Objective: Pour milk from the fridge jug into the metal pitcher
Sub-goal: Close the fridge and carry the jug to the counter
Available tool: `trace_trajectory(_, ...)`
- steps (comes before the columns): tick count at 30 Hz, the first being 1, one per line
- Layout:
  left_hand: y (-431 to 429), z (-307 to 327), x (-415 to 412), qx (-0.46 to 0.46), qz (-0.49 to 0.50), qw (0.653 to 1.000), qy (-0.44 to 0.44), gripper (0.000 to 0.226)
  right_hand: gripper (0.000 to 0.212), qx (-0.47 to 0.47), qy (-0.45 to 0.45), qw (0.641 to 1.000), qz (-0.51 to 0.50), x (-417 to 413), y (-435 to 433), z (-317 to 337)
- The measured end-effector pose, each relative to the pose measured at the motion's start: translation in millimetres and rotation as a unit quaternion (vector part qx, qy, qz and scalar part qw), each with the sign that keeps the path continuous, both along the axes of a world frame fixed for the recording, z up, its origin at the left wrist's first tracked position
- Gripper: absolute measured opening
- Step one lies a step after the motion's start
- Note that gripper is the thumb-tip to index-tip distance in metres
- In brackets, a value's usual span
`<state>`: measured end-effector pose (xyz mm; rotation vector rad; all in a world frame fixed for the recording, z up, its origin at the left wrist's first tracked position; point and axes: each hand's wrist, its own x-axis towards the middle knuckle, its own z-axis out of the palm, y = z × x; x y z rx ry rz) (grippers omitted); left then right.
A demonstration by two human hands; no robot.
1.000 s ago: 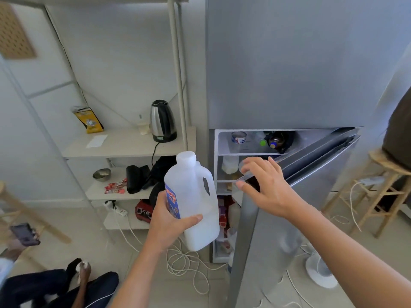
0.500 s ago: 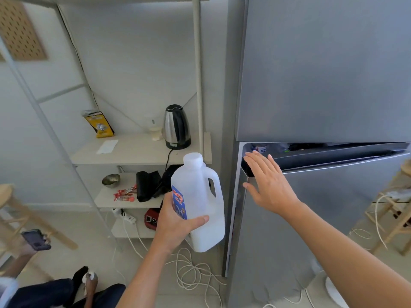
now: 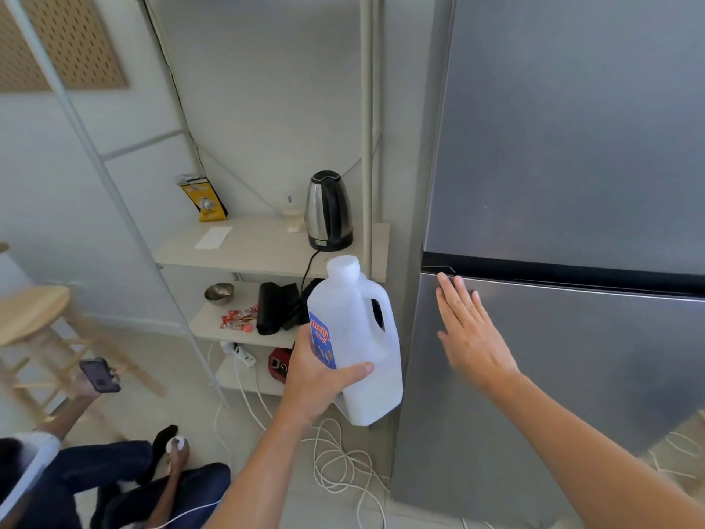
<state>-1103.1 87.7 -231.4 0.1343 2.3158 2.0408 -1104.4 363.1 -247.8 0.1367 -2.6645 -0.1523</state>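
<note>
A white plastic milk jug (image 3: 358, 326) with a white cap and a blue label stands upright in the air, left of the fridge. My left hand (image 3: 316, 379) grips it round its lower body, thumb across the front. My right hand (image 3: 467, 330) lies flat with straight fingers on the upper left corner of the grey lower fridge door (image 3: 572, 376), which sits flush with the fridge body. No metal pitcher is in view.
A shelf unit (image 3: 267, 250) left of the fridge carries a steel kettle (image 3: 328, 211), a yellow bag, a small bowl and black items. White cables lie on the floor. A person with a phone sits at lower left beside a wooden stool (image 3: 34, 315).
The lower fridge door swung from wide open to fully closed under my right hand. The jug stayed in my left hand, and my view shifted left.
</note>
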Motion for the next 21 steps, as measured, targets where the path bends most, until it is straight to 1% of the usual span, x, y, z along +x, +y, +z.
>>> trace_trajectory(4, 8, 0, -2, -0.004, 0.009, 1.000, 0.001, 0.083, 0.079, -0.027, -0.008, 1.000, 0.011, -5, 0, -3)
trace_trajectory(5, 9, 0, -2, -0.006, 0.012, 1.000, 0.000, 0.084, 0.074, -0.060, 0.002, 0.998, 0.031, -3, -3, -3)
trace_trajectory(7, 10, -2, -3, -0.013, 0.017, 1.000, 0.000, 0.083, 0.059, -0.182, 0.036, 0.979, 0.090, 3, -14, 5)
trace_trajectory(8, 10, -2, -2, -0.018, 0.021, 1.000, 0.001, 0.083, 0.051, -0.261, 0.041, 0.958, 0.113, 7, -23, 14)
trace_trajectory(10, 11, -1, -2, -0.021, 0.031, 0.999, 0.005, 0.083, 0.035, -0.413, -0.003, 0.901, 0.134, 12, -44, 39)
trace_trajectory(12, 10, 0, -1, -0.022, 0.041, 0.999, 0.008, 0.085, 0.024, -0.512, -0.063, 0.843, 0.154, 12, -65, 59)
trace_trajectory(14, 5, 2, 1, -0.021, 0.052, 0.998, 0.013, 0.087, 0.029, -0.574, -0.099, 0.794, 0.173, 5, -80, 70)
trace_trajectory(17, -7, 7, 7, -0.018, 0.068, 0.997, 0.024, 0.087, 0.046, -0.643, -0.155, 0.720, 0.211, -5, -96, 80)
trace_trajectory(19, -19, 12, 14, -0.023, 0.088, 0.995, 0.029, 0.085, 0.053, -0.652, -0.207, 0.688, 0.244, -8, -111, 86)
trace_trajectory(21, -32, 17, 25, -0.029, 0.109, 0.993, 0.033, 0.086, 0.052, -0.649, -0.233, 0.673, 0.268, -9, -131, 89)
